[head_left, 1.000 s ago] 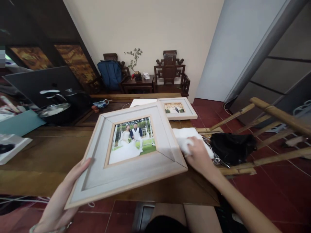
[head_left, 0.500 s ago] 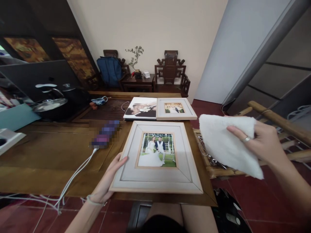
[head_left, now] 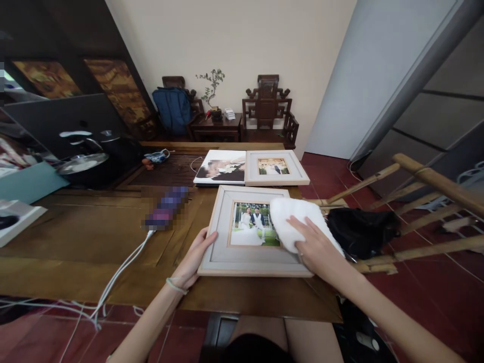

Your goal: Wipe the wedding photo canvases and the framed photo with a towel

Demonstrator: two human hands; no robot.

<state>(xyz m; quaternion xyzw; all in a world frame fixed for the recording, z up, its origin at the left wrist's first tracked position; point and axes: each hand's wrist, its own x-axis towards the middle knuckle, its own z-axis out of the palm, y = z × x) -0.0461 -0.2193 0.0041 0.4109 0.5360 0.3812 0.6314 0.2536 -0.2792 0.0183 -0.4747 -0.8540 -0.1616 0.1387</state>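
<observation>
A pale wooden picture frame (head_left: 242,263) with a wedding photo in it is on the brown table in front of me. My left hand (head_left: 199,251) grips its left edge, thumb on the front and the other fingers behind. Over the frame's right side lies a white cloth (head_left: 298,214), which hides that part of the frame and touches the photo's right edge. My right hand (head_left: 315,244) presses on the cloth from above, with its fingertips bent into it.
Behind the frame lie a second framed photo (head_left: 278,176) and a white-edged photo panel (head_left: 221,169). A phone (head_left: 166,209), blurred, is plugged into white cables at left. A lidded pot (head_left: 83,164) stands at far left. A bamboo chair (head_left: 434,186) is at right.
My right hand has brought the cloth leftward from beside the table onto the frame's right side. The frame has shifted slightly away from me and to the right, with my left hand on it.
</observation>
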